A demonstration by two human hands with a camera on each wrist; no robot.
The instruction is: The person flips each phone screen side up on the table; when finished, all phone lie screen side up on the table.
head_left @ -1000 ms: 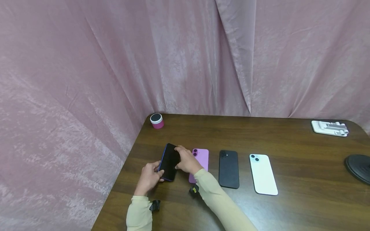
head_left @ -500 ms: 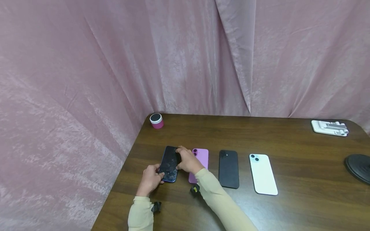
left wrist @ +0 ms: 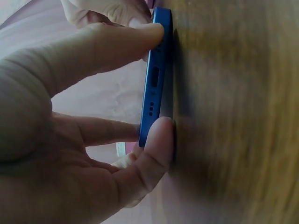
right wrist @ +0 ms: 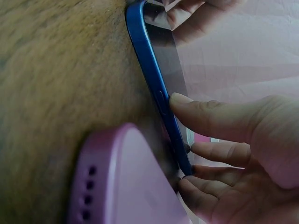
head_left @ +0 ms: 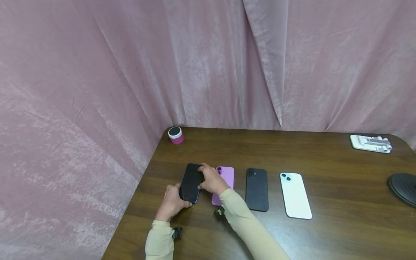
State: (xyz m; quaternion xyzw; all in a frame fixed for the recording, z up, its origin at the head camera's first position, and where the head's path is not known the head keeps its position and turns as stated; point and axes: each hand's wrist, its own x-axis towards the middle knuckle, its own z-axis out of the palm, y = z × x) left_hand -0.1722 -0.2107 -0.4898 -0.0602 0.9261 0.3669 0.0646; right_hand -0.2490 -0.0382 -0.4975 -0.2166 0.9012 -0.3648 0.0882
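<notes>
A blue-edged smartphone lies screen up between both hands, close over the wooden table. My left hand grips its lower left part; in the left wrist view the thumb presses the bottom edge beside the charging port, and fingertips hold the opposite corner. From the right, my right hand holds the phone, its thumb on the side edge by the button and its other fingers around the upper end. A purple phone, camera side up, lies partly hidden under the right hand and wrist.
To the right, a black phone and a white phone lie back up in a row. A pink jar stands at the far left corner. A white folding stand and a black round base are at the right.
The blue phone has gone from tilted to flatter and shifted slightly right. My left hand's thumb has slid from the lower left of the screen to the bottom edge. The right hand keeps its hold.
</notes>
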